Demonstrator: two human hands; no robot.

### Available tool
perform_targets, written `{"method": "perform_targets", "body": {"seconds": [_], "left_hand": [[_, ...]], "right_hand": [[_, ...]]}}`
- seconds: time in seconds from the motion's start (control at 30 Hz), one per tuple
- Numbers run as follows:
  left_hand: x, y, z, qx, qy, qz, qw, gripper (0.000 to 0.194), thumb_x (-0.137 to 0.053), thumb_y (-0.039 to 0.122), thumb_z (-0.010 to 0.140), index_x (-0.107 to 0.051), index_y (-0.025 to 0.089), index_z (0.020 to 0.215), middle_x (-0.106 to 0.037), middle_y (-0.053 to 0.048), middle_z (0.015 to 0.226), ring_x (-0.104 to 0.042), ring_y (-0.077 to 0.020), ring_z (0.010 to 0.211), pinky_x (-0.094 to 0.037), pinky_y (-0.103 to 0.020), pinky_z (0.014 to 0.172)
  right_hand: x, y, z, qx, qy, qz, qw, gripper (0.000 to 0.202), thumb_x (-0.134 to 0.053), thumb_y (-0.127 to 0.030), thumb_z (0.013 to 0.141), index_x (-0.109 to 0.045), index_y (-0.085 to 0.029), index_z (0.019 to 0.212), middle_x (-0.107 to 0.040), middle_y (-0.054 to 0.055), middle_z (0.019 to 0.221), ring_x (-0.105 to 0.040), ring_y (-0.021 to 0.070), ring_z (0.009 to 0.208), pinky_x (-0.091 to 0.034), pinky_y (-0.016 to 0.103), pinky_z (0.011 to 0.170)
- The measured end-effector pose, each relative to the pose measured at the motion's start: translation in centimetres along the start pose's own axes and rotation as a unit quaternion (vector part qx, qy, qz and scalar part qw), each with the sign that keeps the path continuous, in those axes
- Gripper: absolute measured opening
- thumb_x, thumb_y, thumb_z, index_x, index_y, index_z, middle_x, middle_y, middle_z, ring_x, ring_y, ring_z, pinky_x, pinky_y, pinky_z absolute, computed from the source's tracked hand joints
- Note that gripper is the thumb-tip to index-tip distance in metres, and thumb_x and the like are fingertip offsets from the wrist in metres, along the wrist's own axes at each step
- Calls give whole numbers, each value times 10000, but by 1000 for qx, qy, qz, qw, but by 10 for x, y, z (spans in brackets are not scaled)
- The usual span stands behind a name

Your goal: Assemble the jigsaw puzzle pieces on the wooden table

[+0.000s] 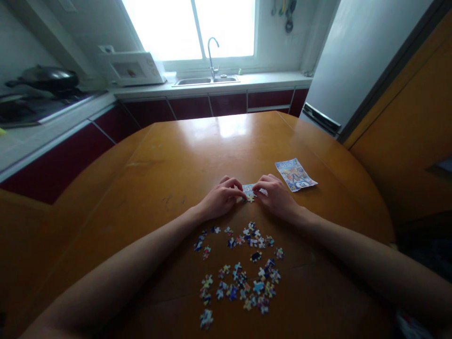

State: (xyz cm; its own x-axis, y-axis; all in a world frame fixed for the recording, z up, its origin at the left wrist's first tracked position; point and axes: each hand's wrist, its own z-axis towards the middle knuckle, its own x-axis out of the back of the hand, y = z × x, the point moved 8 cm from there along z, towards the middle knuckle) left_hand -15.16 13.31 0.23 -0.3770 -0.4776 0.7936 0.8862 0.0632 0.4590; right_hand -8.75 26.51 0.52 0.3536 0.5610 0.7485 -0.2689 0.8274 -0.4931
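Observation:
A small joined section of jigsaw puzzle (249, 189) lies on the wooden table (169, 155) between my two hands. My left hand (224, 197) is closed at its left side, with thumb and fingertips on the edge. On the opposite side my right hand (277, 197) pinches the section's right part and covers some of it. Exactly which pieces lie under the fingertips is hidden. Nearer to me, many loose jigsaw pieces (232, 292) are scattered in loose clusters, blue, white, yellow and reddish.
A creased printed picture sheet (295, 175) lies beyond my right hand. Past the table stand a counter with a sink (208, 81), a white microwave (132, 68) and a stove with a black pan (47, 77). A refrigerator (360, 56) is at the right.

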Motion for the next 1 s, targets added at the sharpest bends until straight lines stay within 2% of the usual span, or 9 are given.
{"method": "perform_targets", "body": {"seconds": [0.17,0.53,0.63,0.73,0.83,1.0], "left_hand": [[-1,-1,-1,0,-2,-1,1000,444,-529,-34,831,-787,285,1001,-652,-34,1017,-504,-200,986,-474,-362,919],[-1,1,-2,-4,-7,-5,1000,462,-511,-58,801,-772,265,1006,-646,-33,1022,-504,-201,998,-472,-358,927],[-2,2,-1,-6,-13,-1,1000,409,-518,-36,816,-755,242,1001,-642,-39,1030,-505,-205,1009,-472,-360,930],[-3,3,-1,-4,-19,6,1000,376,-516,-19,833,-738,234,1000,-639,-41,1047,-505,-207,1020,-470,-365,939],[-3,4,-1,-6,-27,14,1000,372,-519,-3,836,-712,224,1059,-631,-50,1077,-499,-214,1027,-472,-373,945],[-2,6,-1,-6,-25,29,999,404,-507,11,853,-708,235,1121,-618,-64,1103,-490,-226,1045,-477,-393,952]], "right_hand": [[-6,-3,-6,6,-32,-6,999,96,-698,-175,882,-766,-205,822,-666,64,862,-547,212,871,-460,359,796],[-9,-10,-7,38,-51,-22,998,161,-663,-201,919,-784,-233,818,-639,66,878,-520,215,886,-458,349,781],[-7,-9,-5,30,-50,-17,998,159,-647,-159,914,-783,-225,865,-645,70,904,-528,219,919,-468,353,809],[7,-2,-2,1,4,2,1000,193,-610,-97,909,-770,-201,937,-654,71,920,-545,218,933,-478,356,829],[18,6,-1,-23,42,6,999,228,-582,-61,899,-767,-193,911,-652,70,896,-554,221,921,-481,361,828],[12,7,-5,-25,-9,-7,1000,287,-580,-11,848,-785,-210,833,-647,67,902,-546,217,920,-481,361,834]]}}
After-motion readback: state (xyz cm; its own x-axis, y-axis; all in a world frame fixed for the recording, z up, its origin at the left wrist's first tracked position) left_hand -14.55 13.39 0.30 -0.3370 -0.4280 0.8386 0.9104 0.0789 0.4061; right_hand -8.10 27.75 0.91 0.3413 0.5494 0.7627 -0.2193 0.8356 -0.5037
